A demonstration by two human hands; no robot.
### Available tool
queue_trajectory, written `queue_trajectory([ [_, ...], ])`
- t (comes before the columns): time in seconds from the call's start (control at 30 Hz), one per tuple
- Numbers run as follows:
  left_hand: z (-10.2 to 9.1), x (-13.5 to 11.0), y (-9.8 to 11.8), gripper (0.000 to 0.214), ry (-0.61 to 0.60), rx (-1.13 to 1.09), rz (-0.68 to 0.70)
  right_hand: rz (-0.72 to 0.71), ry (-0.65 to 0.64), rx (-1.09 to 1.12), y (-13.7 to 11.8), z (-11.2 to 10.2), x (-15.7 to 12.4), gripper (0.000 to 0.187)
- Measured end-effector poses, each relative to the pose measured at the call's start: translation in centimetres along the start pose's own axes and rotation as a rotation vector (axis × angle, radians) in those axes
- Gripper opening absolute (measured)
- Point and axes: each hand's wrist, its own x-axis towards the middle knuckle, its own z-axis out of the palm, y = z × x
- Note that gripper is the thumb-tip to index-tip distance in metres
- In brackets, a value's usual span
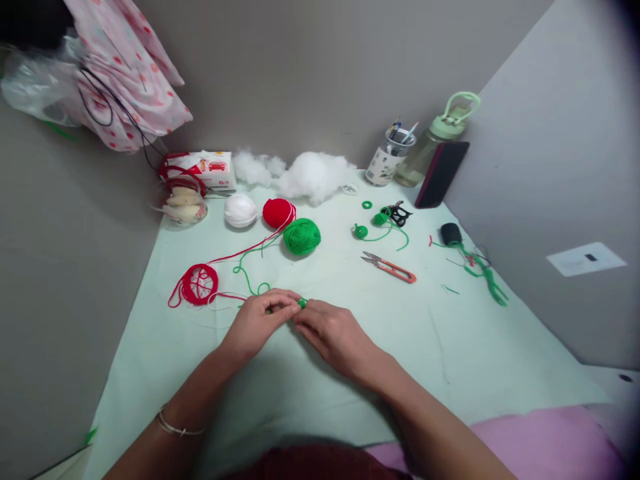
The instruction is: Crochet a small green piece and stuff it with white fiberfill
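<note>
Close together at the middle of the table, my left hand (263,319) and my right hand (336,333) are both closed on a small green yarn piece (302,303). It shows only as a bit of green between the fingertips; its shape is mostly hidden. Green yarn (243,267) loops over the table from near my left fingers toward the green yarn ball (302,237). Left of my left hand lies a flat coil of red yarn (201,284), with red and white strands trailing from it. No hook or needle can be made out in my fingers.
Behind stand a red yarn ball (278,213), a white yarn ball (241,211) and fluffy stuffing (317,175). Orange thread snips (390,267) lie to the right, near small green crocheted pieces (361,231). A phone (443,175) leans before a bottle (420,157) and a pen jar (385,163).
</note>
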Motion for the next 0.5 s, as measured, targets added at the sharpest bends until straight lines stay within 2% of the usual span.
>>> queue_trajectory([
  [0.17,0.1,0.1,-0.3,0.016,0.027,0.014,0.0,-0.04,-0.031,-0.079,0.1,0.0,0.0,0.017],
  [0.27,0.5,-0.1,-0.6,0.009,0.069,0.075,-0.004,-0.005,-0.039,-0.102,0.3,-0.3,0.0,0.014],
  [0.4,1.2,-0.3,-0.9,0.005,0.109,0.148,0.042,0.079,0.012,-0.11,0.8,-0.4,-0.1,0.013],
  [0.5,1.5,-0.4,-1.1,0.007,0.113,0.189,0.11,0.081,0.065,-0.104,1.1,-0.2,0.0,0.019],
])
